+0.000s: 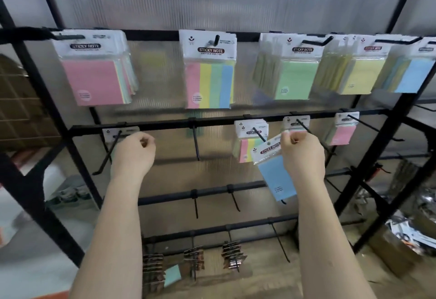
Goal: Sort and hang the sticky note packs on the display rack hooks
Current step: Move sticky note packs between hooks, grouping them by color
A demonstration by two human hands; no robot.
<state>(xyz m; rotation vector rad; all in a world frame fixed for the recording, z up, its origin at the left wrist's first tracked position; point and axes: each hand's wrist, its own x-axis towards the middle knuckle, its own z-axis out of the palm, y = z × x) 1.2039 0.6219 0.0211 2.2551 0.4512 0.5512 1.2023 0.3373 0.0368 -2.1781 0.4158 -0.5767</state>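
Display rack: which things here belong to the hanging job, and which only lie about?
Job:
blue sticky note pack, pinched by the right hand
left hand at a second-row hook
hung packs, such as the striped pack

Lying about:
cardboard box
dark clips on the bottom hooks

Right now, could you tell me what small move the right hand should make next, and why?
Probably carry the blue sticky note pack up right to the top rail's blue packs: the right hand pinches its header, and it hangs tilted, on no hook.
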